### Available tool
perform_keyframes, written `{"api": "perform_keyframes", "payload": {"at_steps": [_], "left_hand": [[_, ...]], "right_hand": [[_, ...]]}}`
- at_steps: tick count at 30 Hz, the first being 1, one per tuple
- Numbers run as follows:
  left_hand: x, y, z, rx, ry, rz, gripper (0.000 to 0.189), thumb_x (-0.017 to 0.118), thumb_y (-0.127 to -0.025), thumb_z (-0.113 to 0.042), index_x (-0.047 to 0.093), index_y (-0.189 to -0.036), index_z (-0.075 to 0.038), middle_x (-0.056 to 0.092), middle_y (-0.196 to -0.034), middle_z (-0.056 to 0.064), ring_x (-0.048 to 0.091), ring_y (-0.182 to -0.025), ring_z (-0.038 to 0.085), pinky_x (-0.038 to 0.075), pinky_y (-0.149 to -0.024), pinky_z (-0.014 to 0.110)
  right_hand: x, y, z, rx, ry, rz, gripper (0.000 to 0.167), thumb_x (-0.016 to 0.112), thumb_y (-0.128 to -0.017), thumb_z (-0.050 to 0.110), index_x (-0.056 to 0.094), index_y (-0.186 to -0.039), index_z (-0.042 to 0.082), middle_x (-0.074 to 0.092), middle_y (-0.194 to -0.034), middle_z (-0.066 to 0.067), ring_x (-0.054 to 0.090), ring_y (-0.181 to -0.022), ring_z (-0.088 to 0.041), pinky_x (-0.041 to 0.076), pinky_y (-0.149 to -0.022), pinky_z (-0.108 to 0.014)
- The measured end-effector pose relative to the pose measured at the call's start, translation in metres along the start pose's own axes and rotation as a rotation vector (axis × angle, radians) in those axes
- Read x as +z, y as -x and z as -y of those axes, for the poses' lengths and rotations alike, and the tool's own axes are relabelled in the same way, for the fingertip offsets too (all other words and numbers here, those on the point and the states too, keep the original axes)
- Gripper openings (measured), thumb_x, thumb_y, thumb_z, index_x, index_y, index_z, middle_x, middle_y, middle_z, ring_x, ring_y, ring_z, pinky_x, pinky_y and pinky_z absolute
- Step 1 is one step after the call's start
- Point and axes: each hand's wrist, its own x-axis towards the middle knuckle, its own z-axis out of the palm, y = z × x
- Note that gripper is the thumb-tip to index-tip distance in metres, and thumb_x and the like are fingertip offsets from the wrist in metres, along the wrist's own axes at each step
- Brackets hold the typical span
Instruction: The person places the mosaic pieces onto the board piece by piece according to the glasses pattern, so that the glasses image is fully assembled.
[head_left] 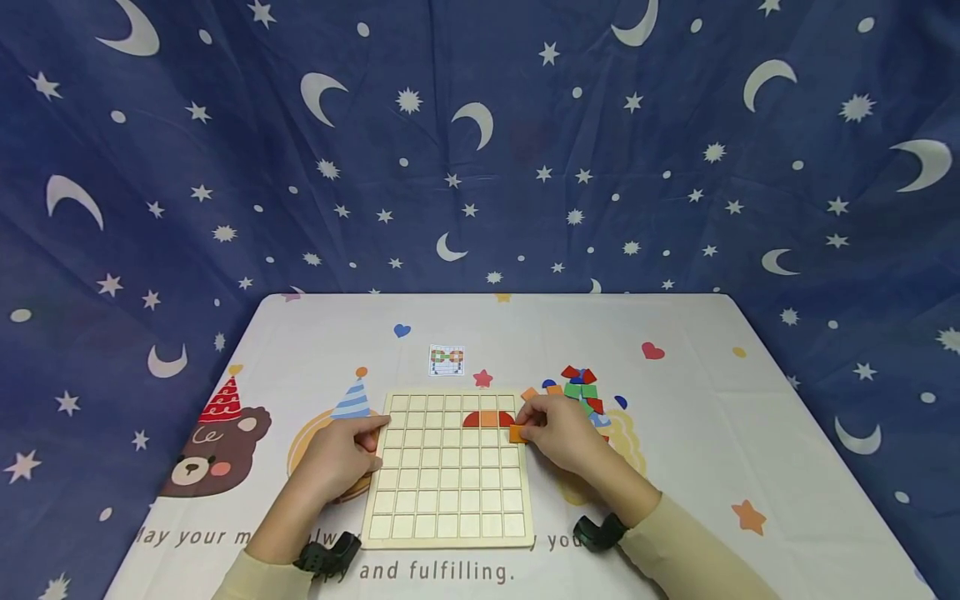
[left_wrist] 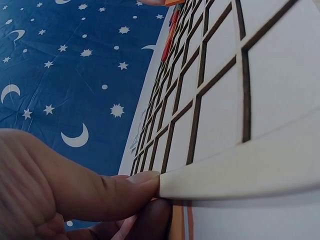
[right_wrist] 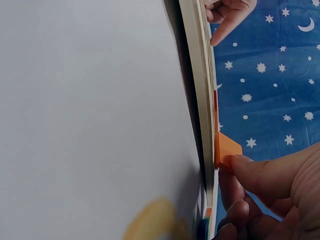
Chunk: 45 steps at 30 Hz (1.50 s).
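Observation:
A pale wooden grid board (head_left: pixel 448 478) lies on the table. In its second row sit a red quarter-round piece (head_left: pixel 471 419), an orange square tile (head_left: pixel 489 418) and another red piece (head_left: pixel 506 418). The thumb and index finger of my left hand (head_left: pixel 339 454) touch the board's left edge, spread apart along it; the left wrist view shows the thumb (left_wrist: pixel 135 192) right at that edge. Between thumb and fingers, my right hand (head_left: pixel 564 429) pinches an orange tile (right_wrist: pixel 228 150), which overlaps the board's right edge, just below the red piece.
Loose red, green, blue and orange pieces (head_left: pixel 581 390) lie in a pile right of the board, partly behind my right hand. Beyond the board lies a small pattern card (head_left: pixel 447 361). A printed white cloth (head_left: pixel 675 517) covers the table, with a blue starry curtain (head_left: pixel 517 225) behind.

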Motion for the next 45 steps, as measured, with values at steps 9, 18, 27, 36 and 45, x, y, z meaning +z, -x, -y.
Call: {"api": "perform_keyframes", "payload": {"at_steps": [9, 18, 27, 36, 45], "left_hand": [[-0.0002, -0.0010, 0.0007, 0.003, -0.011, 0.004, 0.063, 0.084, -0.079, 0.002, 0.074, -0.139, -0.011, 0.064, -0.088, 0.002, 0.054, -0.078, 0.016, 0.042, -0.073, 0.032], [-0.0005, -0.0006, 0.0005, 0.002, -0.013, -0.001, 0.062, 0.083, -0.079, 0.002, 0.074, -0.138, -0.012, 0.065, -0.087, 0.002, 0.055, -0.078, 0.016, 0.043, -0.073, 0.031], [0.0006, -0.0010, 0.0017, 0.001, -0.009, 0.000, 0.063, 0.083, -0.078, 0.004, 0.074, -0.139, -0.011, 0.065, -0.087, 0.001, 0.055, -0.078, 0.016, 0.043, -0.073, 0.031], [0.0003, -0.0005, 0.0026, 0.009, -0.012, -0.003, 0.064, 0.082, -0.077, 0.004, 0.074, -0.139, -0.011, 0.065, -0.088, 0.001, 0.055, -0.079, 0.016, 0.043, -0.072, 0.031], [0.0007, -0.0011, 0.0018, 0.017, -0.030, -0.007, 0.063, 0.084, -0.077, 0.002, 0.075, -0.138, -0.012, 0.065, -0.087, 0.001, 0.056, -0.079, 0.016, 0.044, -0.074, 0.032]], "right_hand": [[0.0054, -0.0043, 0.0067, 0.001, 0.020, 0.021, 0.016, 0.082, -0.093, 0.011, 0.074, -0.085, 0.022, 0.063, -0.080, 0.004, 0.057, -0.082, -0.016, 0.047, -0.076, -0.032], [0.0094, -0.0033, 0.0100, -0.001, 0.051, 0.035, 0.012, 0.083, -0.092, 0.011, 0.077, -0.087, 0.021, 0.063, -0.081, 0.005, 0.057, -0.080, -0.015, 0.048, -0.072, -0.031], [0.0094, 0.0004, 0.0097, -0.009, 0.055, 0.037, 0.013, 0.085, -0.091, 0.014, 0.076, -0.090, 0.023, 0.063, -0.084, 0.006, 0.057, -0.084, -0.014, 0.049, -0.072, -0.029], [0.0102, 0.0000, 0.0088, -0.062, 0.084, 0.038, 0.012, 0.084, -0.090, 0.011, 0.077, -0.088, 0.020, 0.063, -0.087, 0.007, 0.057, -0.084, -0.014, 0.050, -0.075, -0.031], [0.0028, 0.0009, 0.0041, -0.020, 0.067, 0.010, 0.012, 0.084, -0.091, 0.011, 0.077, -0.092, 0.020, 0.063, -0.090, 0.005, 0.057, -0.085, -0.014, 0.050, -0.079, -0.032]]}}
